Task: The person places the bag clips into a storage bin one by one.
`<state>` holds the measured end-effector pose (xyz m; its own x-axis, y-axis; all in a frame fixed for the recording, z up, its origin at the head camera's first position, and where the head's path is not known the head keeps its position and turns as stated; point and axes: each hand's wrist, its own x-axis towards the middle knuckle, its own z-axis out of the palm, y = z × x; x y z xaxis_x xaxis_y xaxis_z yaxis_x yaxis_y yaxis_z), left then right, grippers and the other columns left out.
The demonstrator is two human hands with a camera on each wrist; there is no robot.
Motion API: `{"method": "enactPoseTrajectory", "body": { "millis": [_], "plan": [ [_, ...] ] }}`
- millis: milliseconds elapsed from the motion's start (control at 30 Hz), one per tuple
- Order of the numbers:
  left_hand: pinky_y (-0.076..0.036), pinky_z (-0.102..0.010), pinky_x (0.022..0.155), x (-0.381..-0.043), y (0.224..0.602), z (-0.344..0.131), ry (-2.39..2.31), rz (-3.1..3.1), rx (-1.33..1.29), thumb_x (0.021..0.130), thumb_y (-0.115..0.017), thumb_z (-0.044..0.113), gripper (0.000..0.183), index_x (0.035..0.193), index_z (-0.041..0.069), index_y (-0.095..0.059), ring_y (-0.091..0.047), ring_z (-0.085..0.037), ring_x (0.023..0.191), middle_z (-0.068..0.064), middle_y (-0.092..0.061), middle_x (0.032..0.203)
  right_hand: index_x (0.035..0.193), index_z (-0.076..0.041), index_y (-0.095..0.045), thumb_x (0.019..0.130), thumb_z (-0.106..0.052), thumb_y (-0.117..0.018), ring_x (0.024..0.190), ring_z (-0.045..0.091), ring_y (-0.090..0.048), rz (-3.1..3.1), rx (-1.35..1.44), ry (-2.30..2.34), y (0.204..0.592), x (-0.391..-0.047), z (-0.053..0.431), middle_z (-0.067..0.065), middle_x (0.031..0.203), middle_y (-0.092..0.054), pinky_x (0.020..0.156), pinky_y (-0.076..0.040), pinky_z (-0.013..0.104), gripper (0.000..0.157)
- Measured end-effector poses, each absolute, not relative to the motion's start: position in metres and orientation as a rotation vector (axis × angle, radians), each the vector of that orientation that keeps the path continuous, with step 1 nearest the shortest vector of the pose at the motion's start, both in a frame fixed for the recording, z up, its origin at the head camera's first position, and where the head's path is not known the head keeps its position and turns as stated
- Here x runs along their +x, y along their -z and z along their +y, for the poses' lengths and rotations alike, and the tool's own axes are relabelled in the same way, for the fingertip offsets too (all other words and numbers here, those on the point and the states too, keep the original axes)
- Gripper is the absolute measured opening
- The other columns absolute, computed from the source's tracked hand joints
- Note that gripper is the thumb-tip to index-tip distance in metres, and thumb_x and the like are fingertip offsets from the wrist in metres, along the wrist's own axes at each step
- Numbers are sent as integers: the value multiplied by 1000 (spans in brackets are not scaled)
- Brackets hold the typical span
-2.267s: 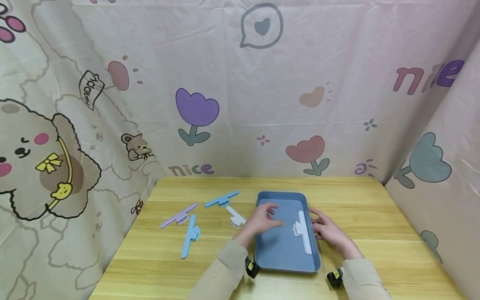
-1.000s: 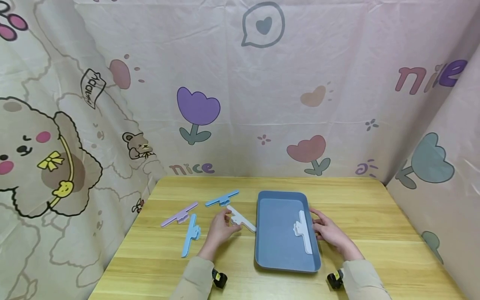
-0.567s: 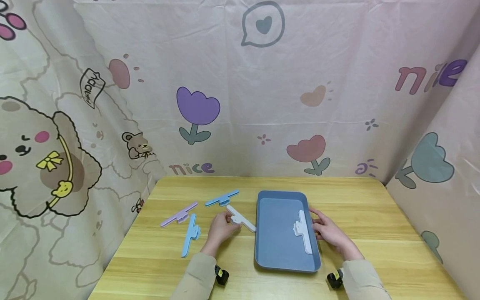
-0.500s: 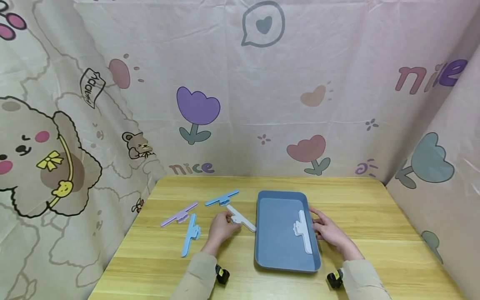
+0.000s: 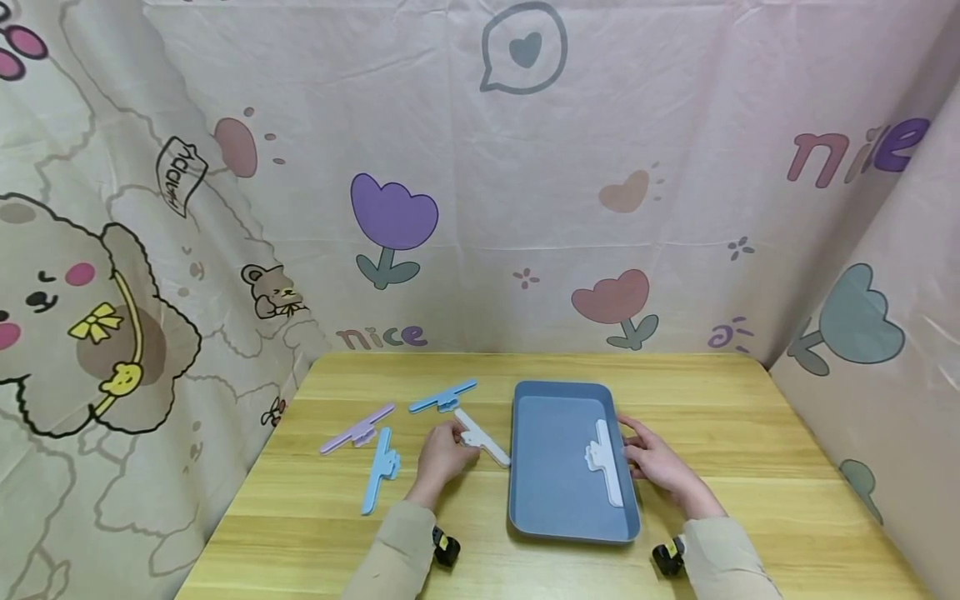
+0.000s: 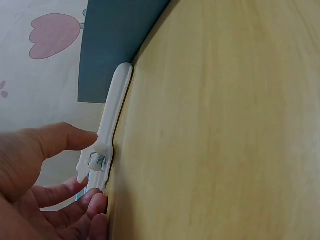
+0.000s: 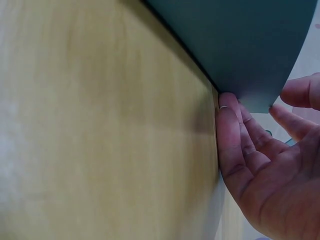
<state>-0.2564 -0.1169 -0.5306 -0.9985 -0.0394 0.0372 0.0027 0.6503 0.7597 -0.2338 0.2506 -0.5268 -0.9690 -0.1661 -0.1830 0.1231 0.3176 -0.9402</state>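
My left hand (image 5: 442,457) is at a white bag clip (image 5: 489,442) lying on the table just left of the blue tray (image 5: 570,533). In the left wrist view, the thumb and fingers lie on either side of the clip's handle (image 6: 99,161), with its metal spring showing; the bar's far end meets the tray wall. My right hand (image 5: 660,462) rests against the tray's right side, its fingertips at the outer wall (image 7: 240,65). A second white bag clip (image 5: 609,467) lies inside the tray, along the right wall.
Left of my left hand lie a light blue bag clip (image 5: 377,477) and a purple one (image 5: 356,431). Another blue clip (image 5: 442,397) lies farther back, near the white clip's far end. A printed curtain (image 5: 480,300) hangs behind the wooden table (image 5: 720,392).
My left hand has moved left from over the tray to the white clip on the table, and its fingers have closed in on the handle. The right hand stays at the tray.
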Motion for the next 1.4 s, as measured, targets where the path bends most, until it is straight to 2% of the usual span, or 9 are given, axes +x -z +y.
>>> {"method": "enactPoseTrajectory", "body": {
  "millis": [233,467,1000,1400],
  "plan": [
    [-49,-36,67,-257,526,-124,1334,-2781,10,72,-83,10,34,100,-2,-67,-54,-19,75,-8,-61,86,154,-7,-27,93,1,-46,99,28,-59,2350,13,1708,527,-235,249,33,133,-48,73,-55,37,63],
    [-52,-35,73,-258,516,-131,1484,-2742,33,73,-83,7,39,107,-3,-67,-58,-21,83,-7,-62,92,154,-5,-25,95,1,-45,99,29,-59,2346,-30,1700,526,-233,250,33,131,-47,73,-55,37,63],
    [-55,-33,72,-250,496,-131,1603,-2662,-87,74,-83,7,44,112,-5,-64,-62,-21,84,-10,-63,96,154,-5,-25,96,0,-44,98,28,-59,2360,-11,1679,527,-233,249,33,131,-48,72,-55,36,61],
    [-54,-27,65,-243,477,-106,1676,-2632,-272,73,-82,4,40,109,-4,-65,-60,-18,75,-11,-61,93,154,-5,-25,96,0,-44,97,27,-59,2354,-14,1698,527,-233,250,32,130,-49,73,-55,37,61]
  ]
}}
